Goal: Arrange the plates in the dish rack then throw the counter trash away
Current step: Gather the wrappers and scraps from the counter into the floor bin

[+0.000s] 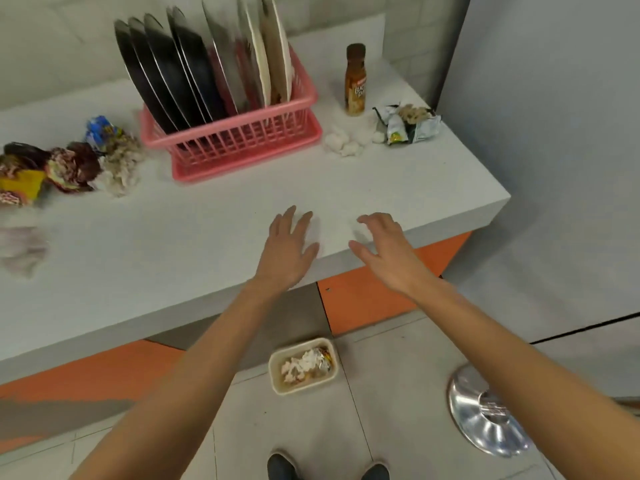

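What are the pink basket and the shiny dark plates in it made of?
The pink slatted dish rack looks like moulded plastic: even matte colour, thin bars, rounded rim. The dark round plates standing in it look like polished metal, probably steel, from their thin bright edges and sheen, though blur leaves that open.

A person's bare left forearm (194,358) and right forearm (502,341) reach forward side by side toward the bench (207,237). The left hand (289,251) is palm down over the bench's front edge, fingers straight and slightly spread, empty. Just beside it, the right hand (384,251) is also palm down at that edge, fingers loosely curved, thumb pointing toward the left hand, empty. Whether either hand touches the bench cannot be told.
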Demonstrator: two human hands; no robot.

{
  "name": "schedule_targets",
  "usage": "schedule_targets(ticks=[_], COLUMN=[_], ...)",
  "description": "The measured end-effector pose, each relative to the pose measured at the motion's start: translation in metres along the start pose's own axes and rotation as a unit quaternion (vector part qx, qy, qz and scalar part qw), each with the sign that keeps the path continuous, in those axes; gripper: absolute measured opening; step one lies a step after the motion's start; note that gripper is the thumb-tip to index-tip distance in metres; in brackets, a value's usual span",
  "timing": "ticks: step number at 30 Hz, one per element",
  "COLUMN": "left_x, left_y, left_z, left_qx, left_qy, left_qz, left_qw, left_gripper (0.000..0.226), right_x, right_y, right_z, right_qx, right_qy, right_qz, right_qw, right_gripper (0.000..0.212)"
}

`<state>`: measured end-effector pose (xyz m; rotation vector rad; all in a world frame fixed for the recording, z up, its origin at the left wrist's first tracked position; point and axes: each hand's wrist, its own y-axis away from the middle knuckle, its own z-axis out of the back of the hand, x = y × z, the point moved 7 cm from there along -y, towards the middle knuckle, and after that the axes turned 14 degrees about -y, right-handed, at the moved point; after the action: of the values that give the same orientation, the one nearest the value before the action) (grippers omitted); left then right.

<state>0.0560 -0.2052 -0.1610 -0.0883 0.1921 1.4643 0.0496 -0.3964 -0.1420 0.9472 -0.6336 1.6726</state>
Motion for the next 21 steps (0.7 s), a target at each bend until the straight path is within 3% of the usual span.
schedule_targets(ticks=[3, 6, 9, 12, 18, 21], left_x=[0.007, 0.003, -0.005, -0.006, -0.010, -0.006], left_y=[-0.032, -0.039, -0.038, -0.046, -0.076, -0.100], left_z=[-0.013, -0.014, -0.016, -0.017, -0.009, 0.017], left_qx=[0.118, 0.175, 0.184, 0.172, 0.196, 0.185], left_qy=[-0.069, -0.096, -0.089, -0.102, -0.129, -0.131], left_qz=[0.040, 0.072, 0.098, 0.116, 0.130, 0.081], left_qw=[0.990, 0.977, 0.974, 0.973, 0.963, 0.971], left_gripper=[0.066, 0.072, 0.079, 0.085, 0.099, 0.080], right_x=[-0.009, -0.027, -0.049, -0.060, -0.062, -0.063], right_y=[-0.027, -0.053, -0.076, -0.088, -0.097, -0.100], right_z=[0.023, 0.044, 0.056, 0.045, 0.044, 0.044], right_qx=[0.013, 0.008, 0.002, 0.050, 0.104, 0.115], right_qy=[0.069, 0.114, 0.140, 0.217, 0.244, 0.244], right_qz=[-0.071, -0.131, -0.194, -0.229, -0.280, -0.289], right_qw=[0.995, 0.985, 0.971, 0.948, 0.923, 0.918], right_gripper=[0.073, 0.089, 0.097, 0.100, 0.109, 0.111])
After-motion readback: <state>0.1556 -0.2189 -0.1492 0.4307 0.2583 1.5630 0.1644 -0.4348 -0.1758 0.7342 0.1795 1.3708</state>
